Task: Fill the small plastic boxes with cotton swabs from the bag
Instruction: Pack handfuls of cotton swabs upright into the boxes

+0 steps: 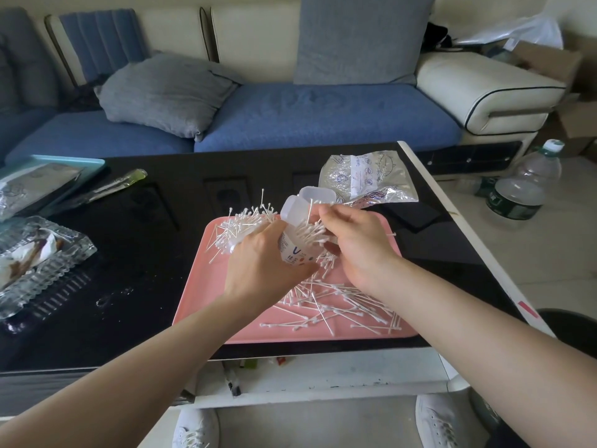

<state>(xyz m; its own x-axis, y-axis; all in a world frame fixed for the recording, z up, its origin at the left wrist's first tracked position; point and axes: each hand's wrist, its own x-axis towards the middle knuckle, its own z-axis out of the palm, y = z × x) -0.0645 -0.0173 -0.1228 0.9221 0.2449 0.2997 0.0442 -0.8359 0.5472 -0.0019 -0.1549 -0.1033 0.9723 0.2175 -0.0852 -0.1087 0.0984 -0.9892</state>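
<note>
My left hand (261, 263) grips a small clear plastic box (292, 250) with blue print, held tilted above the pink tray (193, 305); its flip lid (290, 206) hangs open at the top. My right hand (352, 244) pinches a bunch of cotton swabs (310, 232) at the box's mouth. More swabs stick out in a heap (240, 221) behind my left hand, and several loose swabs (336, 305) lie scattered on the tray. The crumpled clear bag (365, 179) lies flat on the black table beyond the tray.
The black table (145, 253) ends in a white edge (478, 253) on the right. A glass dish (38, 263), a teal tray (87, 161) with another bag, and a yellow-green tool (129, 177) sit at the left. Water bottles (523, 189) stand on the floor at right.
</note>
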